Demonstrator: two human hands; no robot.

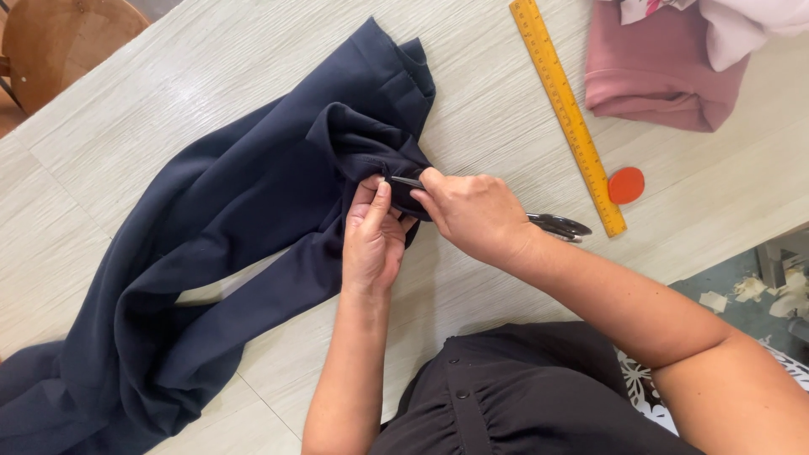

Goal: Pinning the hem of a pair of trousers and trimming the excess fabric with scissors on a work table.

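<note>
Scissors (539, 221) sit closed in my right hand (472, 215), long axis running from three o'clock toward nine, tips touching the fold of navy garment (211, 227); my left hand (371, 240) pinches that fold just at nine o'clock of the blades; the cloth trails off toward seven o'clock across the bench (489, 109); a yellow ruler (566, 109) lies at one o'clock.

Ruler (566, 109) right of garment (253, 211)

Both hands (421, 219) pinch navy fabric (253, 211) on table (472, 84).
</note>
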